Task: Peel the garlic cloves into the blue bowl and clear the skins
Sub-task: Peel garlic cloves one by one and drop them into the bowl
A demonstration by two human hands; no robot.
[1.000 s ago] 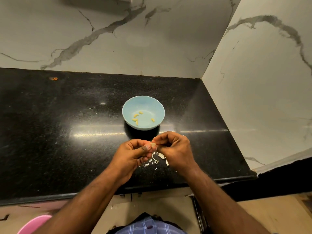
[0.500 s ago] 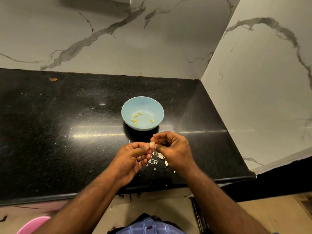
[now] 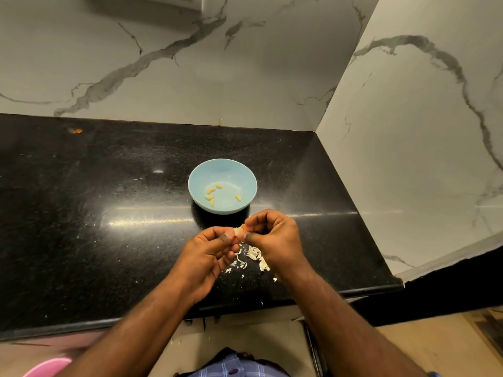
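Note:
A pale garlic clove is pinched between the fingertips of my left hand and my right hand, held just above the black counter in front of the blue bowl. The bowl holds several peeled yellowish cloves. Below and between my hands a small heap of white garlic skins lies on the counter, partly hidden by my fingers.
The black granite counter ends at a marble back wall and a marble side wall on the right. Its front edge runs just below my wrists. An orange speck lies far left. A pink object shows below the counter.
Both hands have stayed together on the clove, with small shifts of the fingers as they work at it. The bowl and skins are as before.

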